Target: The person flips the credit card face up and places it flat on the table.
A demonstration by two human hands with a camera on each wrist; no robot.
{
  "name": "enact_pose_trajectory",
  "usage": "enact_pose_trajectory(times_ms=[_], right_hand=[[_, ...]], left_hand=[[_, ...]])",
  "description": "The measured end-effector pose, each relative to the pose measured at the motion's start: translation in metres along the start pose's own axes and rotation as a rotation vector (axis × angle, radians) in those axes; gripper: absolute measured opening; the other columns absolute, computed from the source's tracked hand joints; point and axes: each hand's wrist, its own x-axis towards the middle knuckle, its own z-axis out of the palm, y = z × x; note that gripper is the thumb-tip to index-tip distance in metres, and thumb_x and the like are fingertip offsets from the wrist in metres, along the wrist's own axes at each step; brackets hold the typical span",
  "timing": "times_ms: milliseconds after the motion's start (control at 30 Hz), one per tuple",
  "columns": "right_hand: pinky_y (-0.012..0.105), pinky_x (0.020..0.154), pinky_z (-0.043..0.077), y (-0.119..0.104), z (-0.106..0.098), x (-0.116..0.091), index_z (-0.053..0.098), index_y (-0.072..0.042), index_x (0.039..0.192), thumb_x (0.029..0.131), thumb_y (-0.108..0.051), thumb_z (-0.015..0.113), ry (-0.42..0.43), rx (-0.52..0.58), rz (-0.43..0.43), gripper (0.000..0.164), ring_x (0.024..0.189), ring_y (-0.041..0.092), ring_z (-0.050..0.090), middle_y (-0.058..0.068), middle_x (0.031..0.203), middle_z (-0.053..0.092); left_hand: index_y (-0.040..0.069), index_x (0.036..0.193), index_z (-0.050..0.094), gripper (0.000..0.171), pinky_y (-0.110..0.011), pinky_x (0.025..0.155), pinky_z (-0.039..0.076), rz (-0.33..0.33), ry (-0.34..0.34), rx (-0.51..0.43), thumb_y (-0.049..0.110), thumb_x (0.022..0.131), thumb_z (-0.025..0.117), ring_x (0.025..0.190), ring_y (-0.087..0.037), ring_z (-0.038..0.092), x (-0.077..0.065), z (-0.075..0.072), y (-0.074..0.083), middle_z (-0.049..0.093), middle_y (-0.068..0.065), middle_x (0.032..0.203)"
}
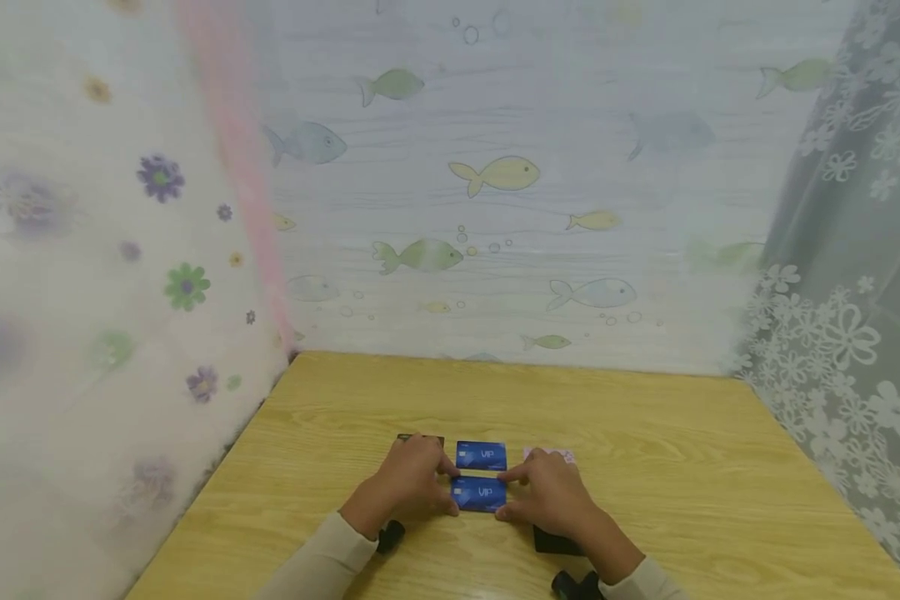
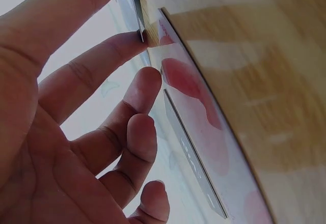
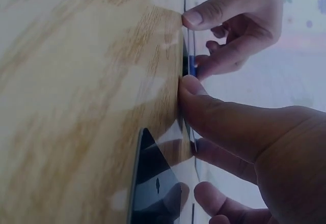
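Note:
Two blue bank cards lie one above the other in the head view, the far card [image 1: 482, 454] and the near card [image 1: 480, 495]. My left hand [image 1: 411, 477] pinches the left side of the near card, thumb at its lower corner and index finger at its upper one. On the opposite side, my right hand [image 1: 557, 493] holds the same card's right corners between thumb and index finger. In the left wrist view the card [image 2: 136, 10] shows as a thin edge by the thumb and index finger. The other fingers are loosely curled.
Past my left hand lies a dark card [image 1: 422, 437], partly covered. A pink patterned card [image 1: 567, 454] shows beyond my right hand, and a black card [image 1: 558, 542] lies beneath that hand. The wooden table [image 1: 645, 433] meets a fish-patterned curtain [image 1: 495, 250] at the back.

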Motion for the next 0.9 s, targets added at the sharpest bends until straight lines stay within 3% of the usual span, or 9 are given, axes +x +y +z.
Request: enact_pose_trajectory(times_ms=[200, 567, 900], right_hand=[[0.036, 0.065, 0.041, 0.0007, -0.0007, 0.0002, 0.082, -0.034, 0.112, 0.069, -0.054, 0.092, -0.008, -0.007, 0.006, 0.049, 0.079, 0.012, 0.055, -0.004, 0.087, 0.066], [0.038, 0.067, 0.041, 0.0005, -0.0001, -0.0012, 0.082, -0.034, 0.112, 0.071, -0.054, 0.090, -0.017, -0.010, 0.019, 0.046, 0.080, 0.011, 0.055, -0.005, 0.087, 0.067], [0.048, 0.076, 0.044, -0.0016, -0.0050, -0.0042, 0.079, -0.036, 0.117, 0.075, -0.055, 0.087, -0.035, -0.084, -0.014, 0.047, 0.082, 0.013, 0.050, -0.007, 0.085, 0.062]], left_hand=[[0.032, 0.105, 0.084, 0.048, -0.051, 0.091, 0.042, -0.023, -0.007, -0.010, 0.054, 0.063, 0.096, 0.098, -0.017, 0.057, 0.0016, 0.0014, -0.0013, 0.071, 0.009, 0.107], [0.034, 0.104, 0.084, 0.046, -0.049, 0.090, 0.042, -0.030, -0.005, -0.002, 0.053, 0.064, 0.096, 0.096, -0.016, 0.055, 0.0014, 0.0005, -0.0008, 0.070, 0.008, 0.105], [0.035, 0.106, 0.083, 0.049, -0.052, 0.099, 0.046, 0.006, 0.003, 0.089, 0.059, 0.065, 0.094, 0.107, -0.023, 0.058, 0.0017, -0.0001, 0.0011, 0.069, 0.004, 0.107]])
